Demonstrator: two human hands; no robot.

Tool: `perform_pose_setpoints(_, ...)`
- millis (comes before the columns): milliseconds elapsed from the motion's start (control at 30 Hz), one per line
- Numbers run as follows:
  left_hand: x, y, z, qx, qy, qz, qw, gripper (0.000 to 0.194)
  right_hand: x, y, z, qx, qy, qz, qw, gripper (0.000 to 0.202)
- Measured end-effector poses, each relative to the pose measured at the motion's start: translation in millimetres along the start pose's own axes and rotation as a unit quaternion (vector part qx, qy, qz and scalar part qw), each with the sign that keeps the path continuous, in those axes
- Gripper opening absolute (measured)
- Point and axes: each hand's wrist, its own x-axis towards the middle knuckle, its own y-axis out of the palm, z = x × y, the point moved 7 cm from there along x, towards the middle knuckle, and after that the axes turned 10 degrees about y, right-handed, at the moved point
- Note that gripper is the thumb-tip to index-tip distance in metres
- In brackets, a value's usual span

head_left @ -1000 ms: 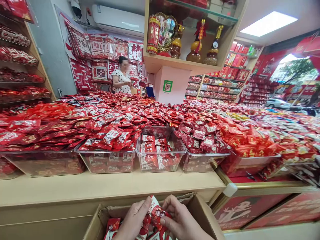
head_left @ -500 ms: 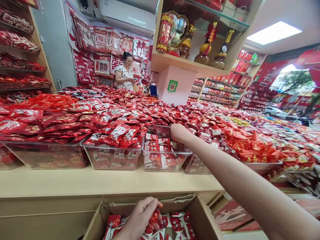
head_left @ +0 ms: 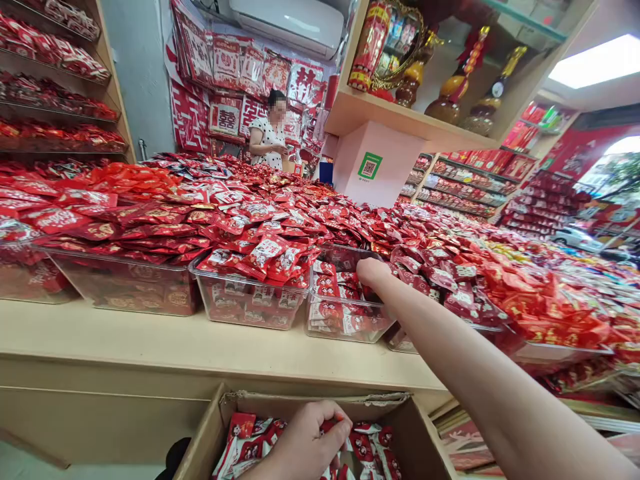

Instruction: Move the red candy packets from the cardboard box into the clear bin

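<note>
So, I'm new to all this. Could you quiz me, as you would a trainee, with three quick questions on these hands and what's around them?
1. Multiple choice: which hand reaches into a clear bin?
A) left
B) right
C) both

2. True or false: the left hand is on top of the display cabinet.

3. Fill in the blank: the QR code has a ____ border.

Key:
1. B, the right hand; its fingers are hidden.
2. False; it is at the box, above the packets. Whether it holds one is hard to tell.
3. Green.
</note>
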Motion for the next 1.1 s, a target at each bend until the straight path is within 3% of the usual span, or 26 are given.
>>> perform_pose_setpoints(133, -1.2, 0.1, 0.7, 0.017, -0.011, 0.001, 1.0, 0.02, -1.1, 2.6, 0.2, -0.032, 0.035, 0.004, 0.999, 0.024)
perform_pose_setpoints(367, -0.8, 0.0, 3.4, 0.027, -0.004, 0.005, 1.0, 0.02, -11.8, -1.6, 5.9, -0.04, 0.016, -0.02, 0.999, 0.024)
perform_pose_setpoints(533, -1.9, -3.3, 2.8, 0.017, -0.002, -0.006, 1.0, 0.018, -21.6, -28.2, 7.0, -0.013, 0.001, -0.072, 0.997, 0.024)
perform_pose_setpoints(633, -2.6, -6.0, 1.0, -0.035, -0.007, -0.015, 0.999, 0.025, -50.9, -58.7, 2.9, 0.007, -0.01, -0.134, 0.991, 0.029)
perform_pose_setpoints(733, -2.2, -12.1, -12.2, -0.111, 0.046, -0.046, 0.992, 0.028, -111.2, -70.6, -2.6, 0.062, -0.054, -0.181, 0.98, 0.035)
perform_pose_setpoints(800, -2.6, -16.9, -22.0, -0.165, 0.083, -0.074, 0.98, 0.026, -157.3, -49.6, -2.7, 0.118, -0.112, -0.135, 0.977, 0.034)
perform_pose_setpoints(900, -3.8, -21.1, -26.5, -0.238, 0.085, -0.12, 0.96, 0.025, -206.5, 16.8, -5.9, 0.189, -0.118, 0.001, 0.975, 0.035)
perform_pose_setpoints(967, -4.4, -21.8, -24.6, -0.278, 0.073, -0.156, 0.945, 0.026, -222.5, 62.4, -1.0, 0.297, -0.131, 0.097, 0.941, 0.039)
perform_pose_setpoints(1033, -4.4, -21.3, -22.3, -0.299, 0.068, -0.189, 0.933, 0.025, -229.5, 98.9, 11.9, 0.455, -0.155, 0.215, 0.85, 0.041)
perform_pose_setpoints(1100, -4.2, -21.0, -21.8, -0.303, 0.074, -0.215, 0.925, 0.023, -230.2, 118.7, 23.8, 0.603, -0.163, 0.295, 0.723, 0.039)
